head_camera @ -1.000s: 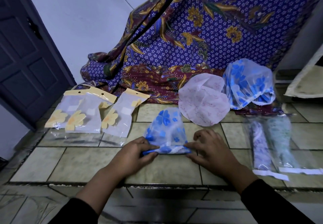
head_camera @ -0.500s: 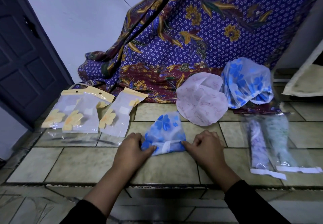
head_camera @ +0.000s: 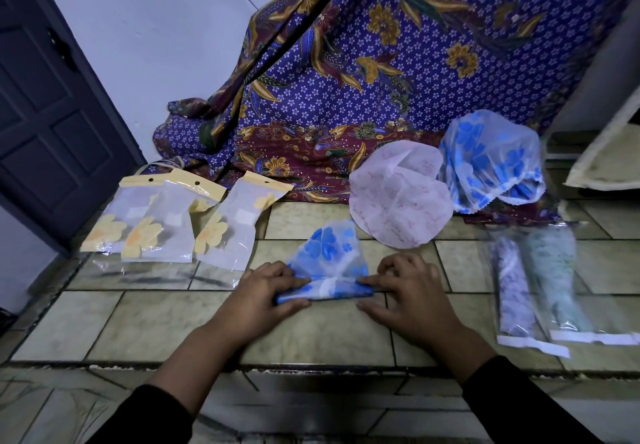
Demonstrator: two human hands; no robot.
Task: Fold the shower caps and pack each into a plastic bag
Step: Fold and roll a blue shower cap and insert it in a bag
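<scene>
Here the blue-flowered shower cap lies on the tiled floor, its near edge rolled, and the left hand and right hand each pinch one end of that roll. The slick film could spring open or roll crooked if either pinch slackens.

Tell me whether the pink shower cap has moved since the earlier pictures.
No. The pink shower cap still lies with its far edge on the batik cloth and its near edge just past the same tile joint.
</scene>
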